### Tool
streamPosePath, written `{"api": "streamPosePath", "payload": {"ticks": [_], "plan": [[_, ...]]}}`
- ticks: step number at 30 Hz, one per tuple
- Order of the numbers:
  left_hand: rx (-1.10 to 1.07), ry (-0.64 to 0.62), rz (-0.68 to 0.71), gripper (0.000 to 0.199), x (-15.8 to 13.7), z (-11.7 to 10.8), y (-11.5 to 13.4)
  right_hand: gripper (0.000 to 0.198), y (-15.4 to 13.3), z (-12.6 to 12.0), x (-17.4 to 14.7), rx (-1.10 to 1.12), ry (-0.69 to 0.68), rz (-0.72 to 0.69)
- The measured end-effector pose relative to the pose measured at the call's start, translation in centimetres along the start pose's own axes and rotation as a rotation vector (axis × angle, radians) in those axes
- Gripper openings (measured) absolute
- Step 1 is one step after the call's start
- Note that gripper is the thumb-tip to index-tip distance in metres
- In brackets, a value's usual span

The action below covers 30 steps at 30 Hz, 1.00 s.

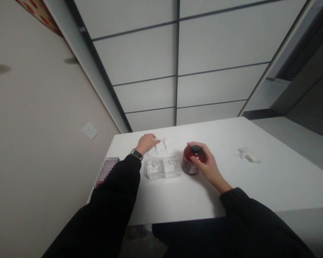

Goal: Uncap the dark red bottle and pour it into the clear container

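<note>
White table (258, 186), right hand (208, 165) around red jar (191, 161)

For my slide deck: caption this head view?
Right hand grips red jar; left hand touches white pump tops on table.

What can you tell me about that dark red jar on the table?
The dark red jar is squat and round, glossy like tinted glass or plastic, with a dark top. It stands upright on the white table, just right of two clear containers. The right hand wraps it from the right, fingers curled over its top. Any label is too small to read.
</note>
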<state>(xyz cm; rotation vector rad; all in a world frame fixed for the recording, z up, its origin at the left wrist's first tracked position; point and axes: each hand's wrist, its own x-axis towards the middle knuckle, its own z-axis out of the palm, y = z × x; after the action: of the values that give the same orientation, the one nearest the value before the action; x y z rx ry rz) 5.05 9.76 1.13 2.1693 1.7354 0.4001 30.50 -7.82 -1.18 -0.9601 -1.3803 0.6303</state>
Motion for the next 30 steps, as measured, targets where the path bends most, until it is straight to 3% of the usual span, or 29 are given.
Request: {"api": "streamPosePath", "payload": {"ticks": [4,8,14,18,22,30], "plan": [[-0.009,0.022,0.029,0.025,0.2,-0.2,0.4,0.036,0.0,0.0,-0.1,-0.004,0.005,0.001],[-0.127,0.169,0.055,0.024,-0.5,-2.4,0.3,0.033,-0.2,0.1,-0.1,-0.017,0.004,-0.001],[-0.419,0.409,0.173,0.046,-6.7,-6.2,0.1,0.034,-0.3,0.1,-0.1,-0.015,0.003,0.003],[-0.561,0.493,0.282,0.046,-11.7,-5.1,0.2,0.034,-0.1,0.0,-0.3,-0.034,0.007,-0.010],[-0.601,0.523,0.342,0.039,-13.9,-3.1,0.3,0.034,0.0,-0.1,-0.3,-0.055,0.008,-0.021],[-0.593,0.344,0.350,0.032,-14.7,-1.7,-0.4,0.035,-0.3,-0.1,-0.3,-0.061,0.011,0.001]]}}
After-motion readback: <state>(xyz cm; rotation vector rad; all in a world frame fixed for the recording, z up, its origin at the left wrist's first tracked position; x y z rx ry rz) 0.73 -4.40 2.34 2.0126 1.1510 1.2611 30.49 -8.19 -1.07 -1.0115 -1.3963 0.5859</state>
